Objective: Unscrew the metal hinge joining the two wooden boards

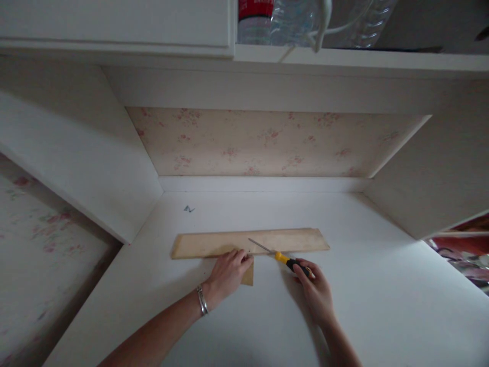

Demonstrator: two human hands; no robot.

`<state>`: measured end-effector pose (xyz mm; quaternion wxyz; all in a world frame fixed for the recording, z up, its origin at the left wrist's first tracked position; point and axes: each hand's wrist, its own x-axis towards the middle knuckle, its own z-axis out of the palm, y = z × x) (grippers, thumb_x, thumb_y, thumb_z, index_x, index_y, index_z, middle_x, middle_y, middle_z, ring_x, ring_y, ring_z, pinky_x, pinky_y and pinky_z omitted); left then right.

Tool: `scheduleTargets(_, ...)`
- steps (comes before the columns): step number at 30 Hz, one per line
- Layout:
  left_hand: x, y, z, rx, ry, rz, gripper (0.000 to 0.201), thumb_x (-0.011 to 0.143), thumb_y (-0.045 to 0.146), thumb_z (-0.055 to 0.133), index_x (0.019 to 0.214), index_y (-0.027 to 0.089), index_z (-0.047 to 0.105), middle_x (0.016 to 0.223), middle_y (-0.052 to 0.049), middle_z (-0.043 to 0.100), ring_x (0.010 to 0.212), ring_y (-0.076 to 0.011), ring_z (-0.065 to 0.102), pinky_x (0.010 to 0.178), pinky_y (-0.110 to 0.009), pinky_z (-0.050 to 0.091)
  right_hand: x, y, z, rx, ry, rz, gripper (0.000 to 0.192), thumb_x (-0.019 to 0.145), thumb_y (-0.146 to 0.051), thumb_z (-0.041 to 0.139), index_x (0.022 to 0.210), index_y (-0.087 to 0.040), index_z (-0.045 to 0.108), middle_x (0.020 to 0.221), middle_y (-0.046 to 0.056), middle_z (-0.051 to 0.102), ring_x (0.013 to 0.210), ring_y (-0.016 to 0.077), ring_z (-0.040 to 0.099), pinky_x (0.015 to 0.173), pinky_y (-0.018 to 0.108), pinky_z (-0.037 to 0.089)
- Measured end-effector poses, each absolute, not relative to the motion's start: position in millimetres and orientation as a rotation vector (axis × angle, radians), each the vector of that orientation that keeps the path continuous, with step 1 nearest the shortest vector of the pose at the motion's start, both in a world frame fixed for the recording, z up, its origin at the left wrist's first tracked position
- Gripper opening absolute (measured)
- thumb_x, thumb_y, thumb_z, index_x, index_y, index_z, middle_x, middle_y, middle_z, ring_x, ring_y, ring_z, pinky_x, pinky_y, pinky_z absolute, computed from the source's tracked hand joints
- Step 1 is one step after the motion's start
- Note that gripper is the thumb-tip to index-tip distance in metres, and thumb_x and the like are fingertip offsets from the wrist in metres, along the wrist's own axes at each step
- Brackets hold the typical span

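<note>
Nearest the camera, two bare forearms reaching up from the bottom edge across a plain white desk surface (382, 306). Left forearm angled in from lower left, banded at the wrist by a thin silver bracelet (202, 299). Left hand (227, 275) laid palm down, fingers together and stretched forward, holding nothing, fingertips pressed on the near edge of a long flat pale wooden board (252, 241). Half hidden under that hand, a smaller tan wooden piece (248, 277) jutting back toward the camera from the board's near edge; joined to the board or only lying against it, cannot tell.

Right forearm rising from lower right, wrist bent slightly inward. Right hand (315, 289) curled tight around the handle of a yellow-and-black-handled screwdriver (280, 256), thumb and forefinger pinched near the handle's rear.

Screwdriver lying low, long axis running from lower right to upper left, handle toward the right hand, slim metal shaft pointing up and left, tip resting on the board's top face just beyond the left fingertips. Board set crosswise, long axis left to right, ends cut on a slant, flat on the desk near the middle.

Farther back, a small dark metal staple-like scrap (189, 208) on the desk, well apart from the board. Beyond, a faded floral-papered back wall (267, 142). Overhead, clear plastic bottles (290, 20) on a white shelf (362, 58).
</note>
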<state>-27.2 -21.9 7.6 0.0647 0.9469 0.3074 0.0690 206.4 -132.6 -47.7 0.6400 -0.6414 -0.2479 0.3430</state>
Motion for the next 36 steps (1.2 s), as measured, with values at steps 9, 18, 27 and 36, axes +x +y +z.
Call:
scheduleTargets(9, -16, -15, 15, 2.975, 0.784, 0.155, 0.018, 0.090, 0.014, 0.045, 0.096, 0.019, 0.061, 0.099, -0.007, 0.058, 0.094, -0.0217, 0.053, 0.077, -0.035, 0.046, 205, -135, -46, -1.442, -0.573, 0.783, 0.034, 0.068, -0.045, 0.076, 0.088, -0.022, 0.060, 0.108, 0.004, 0.063, 0.082, 0.0174, 0.061, 0.065, 0.027, 0.052)
scheduleTargets(18, -37, 2, 19, 2.604, 0.958, 0.338, 0.017, 0.089, 0.025, 0.049, 0.081, 0.020, 0.062, 0.083, -0.004, 0.066, 0.082, -0.0181, 0.059, 0.074, -0.029, 0.043, 207, -137, -48, -1.448, -0.595, 0.786, 0.033, 0.068, -0.044, 0.075, 0.090, -0.023, 0.061, 0.110, 0.004, 0.063, 0.085, 0.0181, 0.062, 0.067, 0.028, 0.053)
scheduleTargets(27, -134, 117, 10, 1.714, 1.302, 0.548, 0.032, 0.069, 0.045, 0.059, 0.080, 0.016, 0.061, 0.073, -0.004, 0.065, 0.066, -0.0162, 0.058, 0.056, -0.024, 0.041, 209, -136, -53, -1.463, -0.601, 0.798, 0.033, 0.071, -0.045, 0.073, 0.093, -0.024, 0.061, 0.111, 0.003, 0.063, 0.083, 0.0167, 0.062, 0.067, 0.027, 0.052)
scheduleTargets(36, -218, 198, 3, 1.828, 1.711, 0.420, 0.037, 0.062, 0.046, 0.054, 0.080, 0.016, 0.066, 0.063, -0.002, 0.062, 0.060, -0.0171, 0.055, 0.049, -0.023, 0.034, 208, -134, -51, -1.523, -0.590, 0.770, 0.037, 0.070, -0.048, 0.072, 0.095, -0.023, 0.061, 0.105, 0.004, 0.064, 0.078, 0.0179, 0.063, 0.065, 0.028, 0.052)
